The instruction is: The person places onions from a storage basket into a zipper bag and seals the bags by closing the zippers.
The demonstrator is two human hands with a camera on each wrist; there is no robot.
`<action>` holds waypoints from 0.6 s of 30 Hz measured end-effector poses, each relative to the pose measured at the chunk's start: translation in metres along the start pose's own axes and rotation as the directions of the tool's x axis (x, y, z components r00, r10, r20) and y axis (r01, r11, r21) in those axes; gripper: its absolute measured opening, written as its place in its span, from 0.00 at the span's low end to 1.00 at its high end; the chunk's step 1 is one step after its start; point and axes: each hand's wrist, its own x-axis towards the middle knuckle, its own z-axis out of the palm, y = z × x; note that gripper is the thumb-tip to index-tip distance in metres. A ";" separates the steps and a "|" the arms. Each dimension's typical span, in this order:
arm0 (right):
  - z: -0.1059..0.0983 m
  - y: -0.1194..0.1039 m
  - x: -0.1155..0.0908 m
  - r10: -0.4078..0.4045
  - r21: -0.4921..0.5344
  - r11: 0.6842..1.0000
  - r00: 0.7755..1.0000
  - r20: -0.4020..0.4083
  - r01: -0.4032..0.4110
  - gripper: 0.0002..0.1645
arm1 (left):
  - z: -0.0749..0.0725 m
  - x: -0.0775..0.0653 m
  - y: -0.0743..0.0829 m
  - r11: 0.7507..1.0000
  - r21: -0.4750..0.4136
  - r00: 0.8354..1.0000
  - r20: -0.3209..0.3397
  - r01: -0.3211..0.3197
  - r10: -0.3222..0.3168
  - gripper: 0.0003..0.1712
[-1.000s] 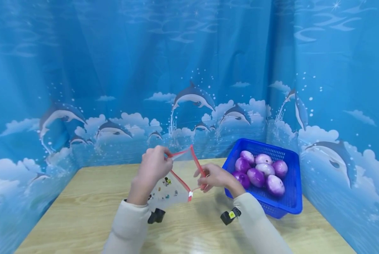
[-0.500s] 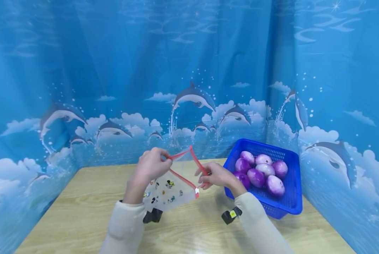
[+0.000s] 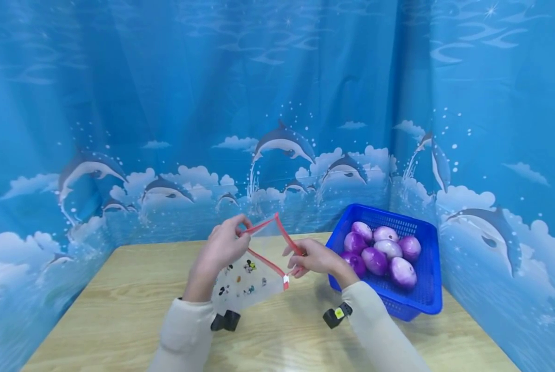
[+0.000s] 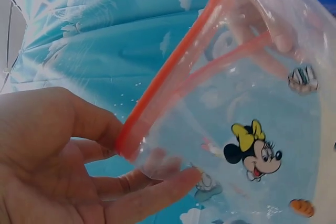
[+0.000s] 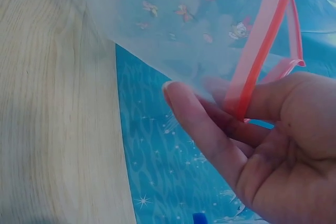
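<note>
A clear zip bag (image 3: 240, 289) with a red zip edge and printed cartoon figures is held up above the table, its mouth spread wide. My left hand (image 3: 226, 243) pinches the red edge on the left side, thumb against fingers. On the opposite side my right hand (image 3: 315, 257) pinches the other red edge. In the left wrist view the bag (image 4: 283, 114) hangs from the thumb and fingers, and a mouse face with a yellow bow shows on it. The right wrist view has the red strip (image 5: 257, 66) running down into the right hand's grip. A white slider (image 3: 285, 279) sits at the near corner.
A blue plastic basket (image 3: 428, 274) stands on the right of the wooden table (image 3: 133, 294), close to the right forearm. Several purple onions (image 3: 376, 260) lie inside it. A blue curtain (image 3: 175, 103) with dolphins hangs behind the table.
The left hand has shifted slightly left and the near corner of the bag slightly right since a second ago. Both hands keep their hold; the basket has not moved.
</note>
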 end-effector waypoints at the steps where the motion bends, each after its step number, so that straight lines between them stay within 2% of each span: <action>1: 0.000 0.000 0.000 0.001 0.000 1.000 1.000 -0.007 -0.001 0.16 | 0.001 0.000 0.000 1.000 -0.008 1.000 -0.005 -0.003 0.003 0.12; 7: 0.002 0.001 0.004 -0.015 -0.007 1.000 0.999 -0.033 0.014 0.16 | 0.005 0.001 -0.001 1.000 -0.024 1.000 -0.005 -0.006 0.006 0.16; 11: 0.003 0.003 0.004 -0.020 0.004 1.000 0.999 -0.029 0.021 0.16 | 0.001 0.000 -0.003 1.000 -0.025 1.000 0.008 -0.010 0.010 0.19; 18: 0.002 0.010 0.006 -0.016 0.006 1.000 0.999 -0.029 0.016 0.15 | -0.004 0.000 -0.010 0.998 -0.060 0.999 0.050 -0.018 0.021 0.18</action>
